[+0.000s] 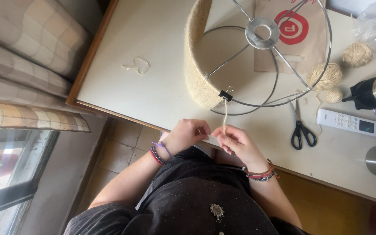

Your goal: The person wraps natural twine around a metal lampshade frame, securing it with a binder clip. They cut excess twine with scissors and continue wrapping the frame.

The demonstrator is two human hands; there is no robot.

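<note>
A round wire lampshade frame (279,56) stands on the white table (153,78), its left side wrapped in pale twine (195,61). A black binder clip (226,95) holds the twine at the frame's near rim. A strand of twine (225,115) hangs from the clip down to my hands at the table's front edge. My right hand (236,141) pinches that strand. My left hand (190,132) is closed right beside it, fingers touching the same strand. Both wrists wear several bracelets.
Black-handled scissors (300,126) and a white remote (347,122) lie right of my hands. Three twine balls (325,75) sit at the far right near a dark bottle (373,91). A brown paper bag (294,30) lies under the frame. A loose twine scrap (138,65) lies left. Curtains hang at left.
</note>
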